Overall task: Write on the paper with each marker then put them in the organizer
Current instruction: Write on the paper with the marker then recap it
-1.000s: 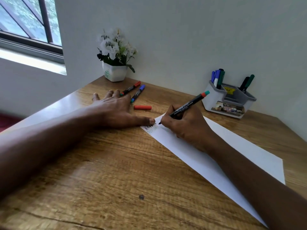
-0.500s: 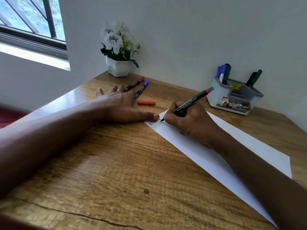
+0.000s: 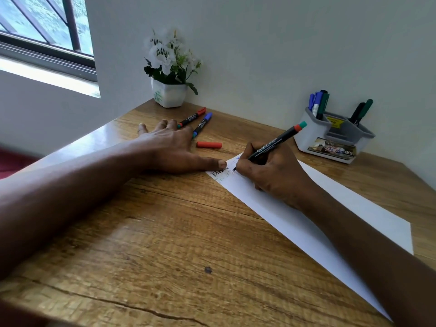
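Black with a red and green end, the marker (image 3: 273, 143) sits in the right hand (image 3: 271, 175), fingers curled tight around it. Its tip touches the far corner of the paper (image 3: 330, 208) and its back end points up toward the organizer (image 3: 330, 138). The left hand (image 3: 169, 149) lies flat and spread open on the wooden desk (image 3: 165, 232), thumb on the paper's edge. Two more markers (image 3: 197, 122) lie side by side past that hand, and one red cap (image 3: 209, 144) lies loose. About five markers stand in the organizer. One flower pot (image 3: 169, 94) sits in the corner.
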Demonstrator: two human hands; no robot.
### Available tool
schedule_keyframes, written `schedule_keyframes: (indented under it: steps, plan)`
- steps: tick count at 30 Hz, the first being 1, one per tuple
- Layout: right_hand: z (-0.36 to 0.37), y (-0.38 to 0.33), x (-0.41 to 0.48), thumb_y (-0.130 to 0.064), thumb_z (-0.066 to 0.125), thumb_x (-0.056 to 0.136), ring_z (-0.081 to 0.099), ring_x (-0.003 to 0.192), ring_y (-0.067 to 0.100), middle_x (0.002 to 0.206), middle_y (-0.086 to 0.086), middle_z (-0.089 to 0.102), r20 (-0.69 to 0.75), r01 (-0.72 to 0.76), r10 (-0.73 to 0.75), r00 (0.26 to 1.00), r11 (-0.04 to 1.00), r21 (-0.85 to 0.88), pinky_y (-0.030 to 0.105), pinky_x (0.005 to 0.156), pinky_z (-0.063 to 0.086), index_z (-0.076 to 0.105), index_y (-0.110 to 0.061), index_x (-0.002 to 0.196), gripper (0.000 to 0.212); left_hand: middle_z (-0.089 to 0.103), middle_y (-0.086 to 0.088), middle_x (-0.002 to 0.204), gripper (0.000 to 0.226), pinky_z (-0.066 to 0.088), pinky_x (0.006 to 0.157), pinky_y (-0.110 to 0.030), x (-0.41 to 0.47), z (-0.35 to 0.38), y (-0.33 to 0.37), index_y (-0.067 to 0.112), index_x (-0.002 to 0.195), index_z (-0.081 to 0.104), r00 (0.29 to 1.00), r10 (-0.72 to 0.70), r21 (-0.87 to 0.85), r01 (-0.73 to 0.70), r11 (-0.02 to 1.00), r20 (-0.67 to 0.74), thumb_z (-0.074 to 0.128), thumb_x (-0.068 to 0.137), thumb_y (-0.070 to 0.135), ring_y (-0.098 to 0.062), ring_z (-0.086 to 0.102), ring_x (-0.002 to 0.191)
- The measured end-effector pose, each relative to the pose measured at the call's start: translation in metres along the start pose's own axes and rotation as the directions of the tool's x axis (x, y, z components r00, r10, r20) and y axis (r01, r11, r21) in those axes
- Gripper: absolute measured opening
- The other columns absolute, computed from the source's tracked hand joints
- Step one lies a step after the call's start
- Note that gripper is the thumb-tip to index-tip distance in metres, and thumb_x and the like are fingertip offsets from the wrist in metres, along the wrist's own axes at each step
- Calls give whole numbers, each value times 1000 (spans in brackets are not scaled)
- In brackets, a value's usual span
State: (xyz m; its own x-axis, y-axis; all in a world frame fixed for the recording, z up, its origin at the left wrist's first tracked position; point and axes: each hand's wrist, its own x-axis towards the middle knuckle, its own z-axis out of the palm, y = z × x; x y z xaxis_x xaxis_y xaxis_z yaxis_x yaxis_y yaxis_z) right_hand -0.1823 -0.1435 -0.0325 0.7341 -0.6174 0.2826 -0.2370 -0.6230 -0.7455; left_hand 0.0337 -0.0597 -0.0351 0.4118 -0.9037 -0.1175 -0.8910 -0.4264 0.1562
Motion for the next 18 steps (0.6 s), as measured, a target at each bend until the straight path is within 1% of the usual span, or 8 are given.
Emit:
schedule_keyframes:
  steps: [2, 5, 6, 9, 13, 15, 18]
  plan:
    - [1, 0, 0, -16, 74, 86, 54, 47, 5, 55, -6, 60, -3, 3, -3, 1000, 1000, -25, 23, 50, 46, 67, -14, 73, 14, 9, -14, 170, 150, 7, 119, -72, 1, 1, -1, 33, 163, 8, 1000, -1, 5, 1, 1000, -4, 22, 36, 114, -36, 8, 156]
    - [-1, 0, 1, -15, 74, 86, 55, 45, 8, 54, -3, 60, -13, -17, 17, 1000, 1000, 3, 23, 49, 48, 67, -9, 74, 15, 9, -14, 170, 141, 7, 119, -72, 0, 0, 1, 33, 162, 6, 1000, -3, 11, 3, 1000, -4, 27, 46, 109, -36, 7, 156]
    - [-2, 0, 0, -14, 73, 86, 55, 45, 8, 53, -4, 60, -14, -21, 21, 1000, 1000, 10, 23, 49, 47, 67, -9, 73, 15, 8, -14, 170, 140, 7, 119, -72, 1, 0, 1, 33, 162, 5, 1000, -3, 9, 3, 1000, -1, 28, 46, 109, -37, 7, 156]
    - [0, 0, 0, -13, 73, 86, 53, 43, 7, 50, -6, 58, -12, -19, 19, 1000, 1000, 15, 20, 47, 44, 65, -12, 70, 18, 7, -14, 170, 144, 5, 119, -72, 0, 0, 0, 33, 162, 6, 1000, -5, 3, 5, 1000, 7, 26, 42, 110, -37, 6, 156]
    - [2, 1, 1, -14, 72, 86, 51, 40, 8, 47, -6, 56, -60, -43, 45, 997, 998, 44, 21, 46, 44, 65, -7, 73, 17, 7, -15, 170, 140, 6, 118, -72, -1, 0, 0, 33, 162, 4, 1000, 0, 10, 0, 1000, 2, 27, 46, 108, -38, 7, 156]
    - [2, 1, 1, -13, 72, 87, 51, 41, 9, 47, -5, 56, -45, -45, 47, 998, 998, 43, 22, 47, 45, 65, -5, 75, 16, 7, -15, 170, 142, 5, 118, -73, 0, 0, 0, 34, 162, 3, 1000, 3, 5, -3, 1000, 5, 26, 44, 108, -38, 7, 156]
    - [1, 1, 0, -13, 72, 86, 53, 43, 8, 49, -6, 56, -37, -26, 27, 999, 1000, 11, 23, 48, 46, 66, -8, 74, 14, 6, -14, 171, 146, 5, 118, -73, 1, 0, 0, 33, 162, 3, 1000, 2, 2, -2, 1000, 13, 25, 39, 110, -38, 5, 156]
